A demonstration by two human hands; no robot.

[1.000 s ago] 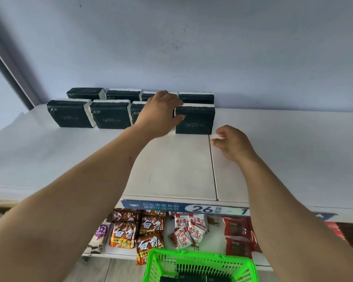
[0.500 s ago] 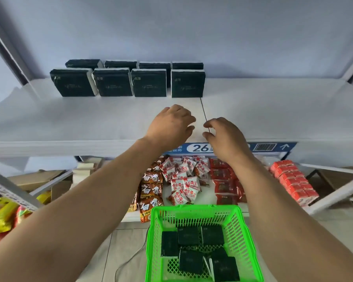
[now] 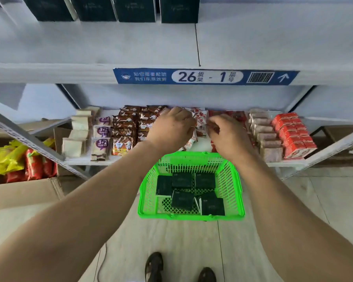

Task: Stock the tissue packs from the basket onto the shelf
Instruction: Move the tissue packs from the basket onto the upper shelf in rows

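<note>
A green plastic basket (image 3: 232, 180) stands on the floor below me, holding several dark tissue packs (image 3: 181, 180). More dark tissue packs (image 3: 137, 9) stand in a row at the back of the white top shelf (image 3: 253, 43). My left hand (image 3: 171, 128) and my right hand (image 3: 229, 135) hang side by side in the air above the basket's far rim, in front of the lower shelf. Both have loosely curled fingers and hold nothing.
The lower shelf (image 3: 289, 162) carries snack bags (image 3: 123, 131), red boxes (image 3: 293, 135) and wrapped cakes. A blue label strip (image 3: 204, 76) marks the top shelf's front edge. A cardboard box (image 3: 22, 192) with yellow and red packets sits at the left. My shoes (image 3: 155, 265) show at the bottom.
Both hands have come down from the top shelf to just above the basket, holding nothing. My view has tilted downward, so the basket now shows in full.
</note>
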